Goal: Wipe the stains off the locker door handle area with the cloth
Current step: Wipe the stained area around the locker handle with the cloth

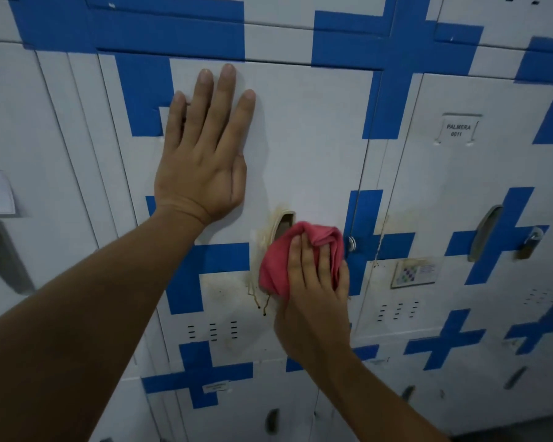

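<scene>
Step in hand: I judged this to be the scrubbing pass itself — the crumpled pink cloth [304, 256] was pressed over the lower half of the recessed grey handle slot [283, 224] in the white-and-blue metal locker door [313, 138].
Where the dirt lay: yellow-brown stains [262, 250] ringed the slot from about 12 o'clock round to 7 o'clock, and two dark drips [261, 304] ran down at 7 o'clock of the cloth; a fainter smudge [219, 290] sat at 8 o'clock, beside the blue cross.
Doing it well: I would have worked from the slot's upper rim downward — chasing the drips last so they were not smeared back up — and refolded to a clean face once the pink turned brown.
Pressure: firm, I judged, since the marks looked dried on.
Left hand [205, 148]: flat on the door at 11 o'clock of the slot, fingers straight and slightly spread, forearm reaching up from 7 o'clock; it seemed to brace the panel.
Right hand [316, 282]: fingers laid over the bunched cloth and curled into its folds, holding it against the metal, wrist coming up from 5 o'clock.
Hazard: the small silver padlock [351, 244] at 3 o'clock of the cloth could have snagged it.
</scene>
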The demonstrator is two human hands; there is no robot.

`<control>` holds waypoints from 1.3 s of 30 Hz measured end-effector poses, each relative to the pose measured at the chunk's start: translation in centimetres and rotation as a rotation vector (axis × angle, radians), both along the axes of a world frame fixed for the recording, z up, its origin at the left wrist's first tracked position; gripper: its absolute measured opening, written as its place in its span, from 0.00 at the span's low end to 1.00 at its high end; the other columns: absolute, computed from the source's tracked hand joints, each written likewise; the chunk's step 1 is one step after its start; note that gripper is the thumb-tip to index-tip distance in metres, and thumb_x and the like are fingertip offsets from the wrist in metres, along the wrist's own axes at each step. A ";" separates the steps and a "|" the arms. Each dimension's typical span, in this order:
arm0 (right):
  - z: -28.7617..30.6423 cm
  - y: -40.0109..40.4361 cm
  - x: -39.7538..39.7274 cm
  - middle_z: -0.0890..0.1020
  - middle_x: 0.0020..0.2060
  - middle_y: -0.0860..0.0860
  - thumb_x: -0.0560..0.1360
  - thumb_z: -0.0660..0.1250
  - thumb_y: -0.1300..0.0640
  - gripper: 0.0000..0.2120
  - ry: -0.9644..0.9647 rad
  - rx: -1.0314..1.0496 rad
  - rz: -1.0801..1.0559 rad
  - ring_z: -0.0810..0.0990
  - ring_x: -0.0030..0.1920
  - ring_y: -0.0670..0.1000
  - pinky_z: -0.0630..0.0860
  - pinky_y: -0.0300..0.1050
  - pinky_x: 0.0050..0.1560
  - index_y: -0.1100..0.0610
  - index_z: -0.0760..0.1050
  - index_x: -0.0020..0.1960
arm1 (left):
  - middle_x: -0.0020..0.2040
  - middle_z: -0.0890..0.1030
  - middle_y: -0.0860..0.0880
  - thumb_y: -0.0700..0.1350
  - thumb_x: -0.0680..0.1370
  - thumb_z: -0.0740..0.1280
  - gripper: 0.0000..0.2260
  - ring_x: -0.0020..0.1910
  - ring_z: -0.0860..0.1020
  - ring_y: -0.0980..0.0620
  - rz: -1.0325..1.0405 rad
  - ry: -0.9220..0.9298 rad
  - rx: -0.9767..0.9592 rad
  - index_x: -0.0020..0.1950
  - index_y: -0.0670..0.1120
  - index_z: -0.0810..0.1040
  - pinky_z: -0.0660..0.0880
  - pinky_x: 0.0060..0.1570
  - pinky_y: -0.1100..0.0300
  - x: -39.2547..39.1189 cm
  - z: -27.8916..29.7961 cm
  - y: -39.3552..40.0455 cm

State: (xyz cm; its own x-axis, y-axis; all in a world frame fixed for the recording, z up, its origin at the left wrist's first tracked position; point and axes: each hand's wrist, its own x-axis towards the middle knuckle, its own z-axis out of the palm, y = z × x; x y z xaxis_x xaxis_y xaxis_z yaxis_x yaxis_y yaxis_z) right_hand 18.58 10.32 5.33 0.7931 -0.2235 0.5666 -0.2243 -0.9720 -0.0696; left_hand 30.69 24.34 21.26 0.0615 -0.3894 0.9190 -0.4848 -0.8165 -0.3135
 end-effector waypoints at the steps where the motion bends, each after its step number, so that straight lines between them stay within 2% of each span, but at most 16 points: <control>1: -0.9 -0.1 -0.2 0.54 0.79 0.53 0.73 0.59 0.43 0.42 0.021 -0.001 0.006 0.51 0.78 0.59 0.54 0.66 0.74 0.56 0.45 0.80 | 0.81 0.55 0.38 0.44 0.79 0.56 0.30 0.80 0.53 0.36 0.001 0.004 0.000 0.82 0.43 0.53 0.42 0.78 0.44 -0.1 -0.1 -0.1; 6: 0.0 -0.9 -0.6 0.56 0.78 0.53 0.73 0.62 0.40 0.44 0.012 -0.063 0.033 0.52 0.78 0.60 0.48 0.64 0.74 0.56 0.47 0.80 | 0.81 0.55 0.38 0.44 0.79 0.56 0.31 0.79 0.53 0.36 0.004 0.006 -0.006 0.82 0.43 0.53 0.44 0.78 0.43 -0.1 0.0 -0.1; 8: 2.8 -1.1 -0.6 0.53 0.79 0.53 0.76 0.54 0.40 0.40 -0.050 -0.064 0.043 0.48 0.78 0.59 0.47 0.65 0.75 0.57 0.44 0.80 | 0.81 0.55 0.38 0.44 0.79 0.56 0.31 0.79 0.53 0.36 0.005 0.003 -0.008 0.82 0.43 0.53 0.45 0.78 0.42 -0.1 0.0 -0.1; 10: 6.1 -0.9 0.0 0.44 0.79 0.52 0.76 0.45 0.39 0.38 -0.102 -0.015 0.040 0.40 0.78 0.57 0.41 0.63 0.75 0.55 0.37 0.79 | 0.81 0.55 0.38 0.45 0.79 0.56 0.31 0.80 0.53 0.36 0.006 0.006 0.000 0.82 0.43 0.52 0.45 0.78 0.42 -0.1 -0.1 -0.2; 13: 7.8 -0.2 1.2 0.38 0.79 0.51 0.74 0.41 0.39 0.39 -0.149 0.039 0.024 0.35 0.77 0.56 0.36 0.60 0.75 0.54 0.32 0.78 | 0.81 0.55 0.38 0.45 0.79 0.56 0.31 0.80 0.53 0.37 -0.001 0.028 0.000 0.82 0.43 0.52 0.43 0.78 0.44 0.1 0.1 0.0; 15: 6.4 0.3 1.1 0.41 0.79 0.53 0.75 0.43 0.41 0.38 -0.144 0.055 0.019 0.37 0.78 0.56 0.38 0.60 0.75 0.56 0.34 0.79 | 0.81 0.55 0.38 0.44 0.80 0.56 0.30 0.80 0.53 0.37 -0.006 0.037 -0.020 0.82 0.43 0.53 0.42 0.78 0.44 -0.3 0.2 -0.2; 18: 1.5 0.5 0.2 0.56 0.78 0.59 0.75 0.49 0.43 0.38 -0.090 0.076 -0.008 0.53 0.77 0.62 0.52 0.65 0.74 0.60 0.45 0.79 | 0.81 0.50 0.38 0.44 0.82 0.56 0.29 0.81 0.48 0.39 -0.072 0.160 -0.133 0.82 0.45 0.52 0.41 0.78 0.44 -1.7 -2.2 -0.7; 20: -1.9 0.4 -0.3 0.63 0.75 0.60 0.73 0.59 0.44 0.42 -0.027 0.056 -0.021 0.61 0.74 0.64 0.60 0.67 0.71 0.60 0.46 0.79 | 0.82 0.46 0.39 0.45 0.83 0.55 0.28 0.81 0.43 0.42 -0.102 0.290 -0.255 0.82 0.46 0.51 0.37 0.78 0.44 -2.6 -5.6 -0.2; 21: -3.2 0.4 -0.5 0.63 0.75 0.60 0.70 0.66 0.45 0.47 0.013 0.047 -0.021 0.62 0.74 0.64 0.60 0.66 0.71 0.59 0.44 0.79 | 0.82 0.44 0.39 0.45 0.83 0.54 0.28 0.81 0.41 0.43 -0.092 0.327 -0.288 0.83 0.47 0.50 0.37 0.78 0.44 -2.9 -7.4 0.4; 23: -4.5 0.3 -0.8 0.60 0.77 0.57 0.67 0.69 0.45 0.52 0.054 0.026 -0.003 0.58 0.76 0.62 0.55 0.64 0.74 0.57 0.42 0.79 | 0.82 0.42 0.40 0.47 0.83 0.53 0.29 0.81 0.40 0.44 -0.055 0.359 -0.255 0.83 0.47 0.47 0.36 0.78 0.44 -2.4 -10.5 1.9; 27: -2.2 -0.6 -0.9 0.53 0.78 0.55 0.71 0.65 0.46 0.46 -0.021 -0.022 0.040 0.50 0.78 0.59 0.49 0.63 0.76 0.57 0.43 0.80 | 0.82 0.44 0.40 0.50 0.82 0.52 0.31 0.80 0.38 0.45 -0.002 0.296 -0.195 0.82 0.48 0.44 0.37 0.78 0.44 -0.5 -12.8 2.5; 30: 2.4 -1.4 -0.5 0.47 0.79 0.57 0.74 0.55 0.46 0.41 -0.138 -0.007 0.008 0.43 0.78 0.59 0.44 0.62 0.76 0.59 0.40 0.79 | 0.81 0.50 0.36 0.51 0.82 0.51 0.30 0.80 0.38 0.46 0.032 0.216 -0.238 0.82 0.46 0.46 0.37 0.78 0.45 0.5 -13.4 1.9; 32: 4.8 -1.7 0.0 0.43 0.79 0.57 0.74 0.46 0.46 0.39 -0.184 0.053 -0.033 0.39 0.78 0.59 0.39 0.60 0.76 0.60 0.38 0.79 | 0.80 0.52 0.35 0.52 0.82 0.51 0.30 0.80 0.38 0.46 0.022 0.184 -0.236 0.82 0.45 0.48 0.36 0.78 0.45 0.9 -13.6 1.9; 33: 5.3 -1.6 0.3 0.42 0.79 0.57 0.73 0.45 0.46 0.39 -0.194 0.074 -0.049 0.38 0.78 0.58 0.39 0.60 0.76 0.60 0.37 0.79 | 0.80 0.53 0.34 0.51 0.82 0.51 0.29 0.80 0.38 0.46 0.020 0.165 -0.236 0.82 0.44 0.49 0.37 0.78 0.45 1.0 -13.7 1.9; 36: 3.6 -1.4 0.5 0.43 0.79 0.58 0.73 0.53 0.50 0.40 -0.206 0.070 -0.085 0.40 0.78 0.59 0.44 0.61 0.76 0.62 0.39 0.79 | 0.79 0.54 0.33 0.51 0.83 0.51 0.29 0.80 0.39 0.45 0.026 0.132 -0.240 0.82 0.43 0.50 0.38 0.78 0.44 1.2 -13.9 1.8; 39: 0.0 -1.0 0.3 0.45 0.79 0.57 0.73 0.57 0.47 0.42 -0.146 0.092 -0.083 0.42 0.78 0.57 0.47 0.62 0.76 0.61 0.40 0.79 | 0.79 0.55 0.33 0.51 0.83 0.52 0.29 0.80 0.40 0.44 0.038 0.111 -0.231 0.82 0.43 0.51 0.40 0.78 0.43 1.2 -14.0 1.9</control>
State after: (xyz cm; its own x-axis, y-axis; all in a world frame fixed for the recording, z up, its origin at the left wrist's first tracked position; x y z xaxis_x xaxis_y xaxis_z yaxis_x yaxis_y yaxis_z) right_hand 18.86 9.30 5.28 0.6805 -0.3412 0.6484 -0.2849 -0.9385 -0.1949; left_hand 31.93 26.24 7.26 0.1776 -0.1649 0.9702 -0.4735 -0.8786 -0.0627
